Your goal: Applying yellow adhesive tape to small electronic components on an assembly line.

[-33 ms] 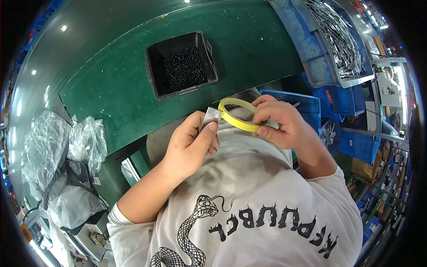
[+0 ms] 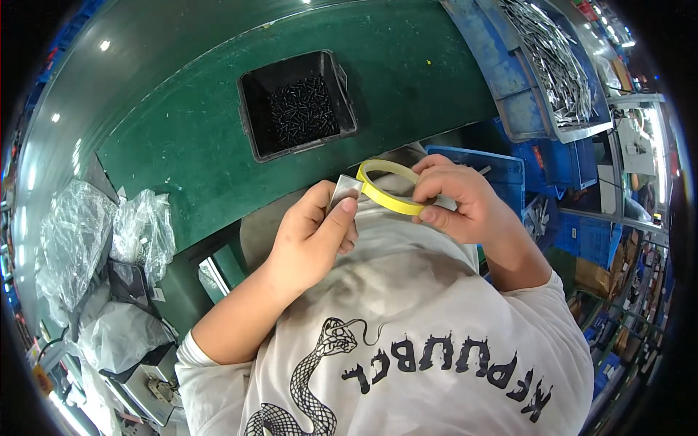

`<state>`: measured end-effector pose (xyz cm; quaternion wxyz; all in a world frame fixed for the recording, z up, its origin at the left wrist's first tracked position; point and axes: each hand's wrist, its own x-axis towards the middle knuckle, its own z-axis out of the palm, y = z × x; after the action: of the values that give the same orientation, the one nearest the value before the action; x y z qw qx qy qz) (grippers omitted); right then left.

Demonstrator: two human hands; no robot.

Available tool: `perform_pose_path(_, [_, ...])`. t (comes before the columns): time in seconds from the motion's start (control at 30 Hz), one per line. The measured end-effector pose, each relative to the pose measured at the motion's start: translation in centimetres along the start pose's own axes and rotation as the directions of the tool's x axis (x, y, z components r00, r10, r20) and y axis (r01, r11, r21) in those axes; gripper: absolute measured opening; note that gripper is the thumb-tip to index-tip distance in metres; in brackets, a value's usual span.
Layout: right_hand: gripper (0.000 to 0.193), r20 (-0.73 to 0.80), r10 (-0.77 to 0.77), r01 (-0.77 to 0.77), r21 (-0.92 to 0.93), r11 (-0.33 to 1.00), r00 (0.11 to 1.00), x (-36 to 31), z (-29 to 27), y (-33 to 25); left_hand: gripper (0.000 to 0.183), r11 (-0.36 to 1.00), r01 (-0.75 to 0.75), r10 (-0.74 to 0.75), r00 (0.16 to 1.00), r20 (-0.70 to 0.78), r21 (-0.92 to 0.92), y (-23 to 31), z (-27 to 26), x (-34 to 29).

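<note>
Yellow tape roll (image 2: 391, 201) meets a metal plate (image 2: 348, 187) just near of the green table (image 2: 407, 87), right hand (image 2: 459, 198) pinching the roll, left hand (image 2: 307, 238) the plate; steady tension should keep tape straight.

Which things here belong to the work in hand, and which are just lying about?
In use:
metal piece, in the left hand
yellow tape, in the right hand

Seemingly just lying about, untouched:
black bin of small black parts
blue bin of metal strips
plastic bags
</note>
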<state>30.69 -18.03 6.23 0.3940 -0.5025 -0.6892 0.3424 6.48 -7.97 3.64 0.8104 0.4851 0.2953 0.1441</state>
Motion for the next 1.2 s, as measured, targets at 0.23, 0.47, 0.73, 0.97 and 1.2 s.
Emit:
perform_pose_path(0.23, [0.014,0.019,0.008,-0.007,-0.054,0.999,1.0,0.2,0.6,-0.8,0.025,0.997,-0.028,0.032,0.998,-0.057,0.072,0.1,0.5,0.0])
perform_pose_path(0.47, [0.014,0.043,-0.054,0.058,-0.122,0.991,0.998,1.0,0.7,-1.8,0.024,0.996,-0.036,0.043,0.995,-0.089,0.083,0.2,0.3,0.0])
perform_pose_path(0.73, [0.017,0.033,-0.031,0.038,-0.224,0.974,0.999,0.8,1.0,-2.0,0.028,0.994,-0.066,0.071,0.996,0.062,-0.087,-0.8,-0.8,-0.3])
perform_pose_path(0.97, [0.018,0.05,-0.01,0.02,-0.201,0.979,0.999,0.9,0.9,-2.1,0.053,0.981,-0.035,0.078,0.971,0.227,-0.189,-0.7,-0.4,0.3])
perform_pose_path(1.2, [0.016,0.021,0.034,-0.028,-0.238,0.971,0.999,1.1,1.6,-2.0,0.054,0.929,0.138,-0.007,0.934,0.357,-0.344,-1.0,-0.9,0.5])
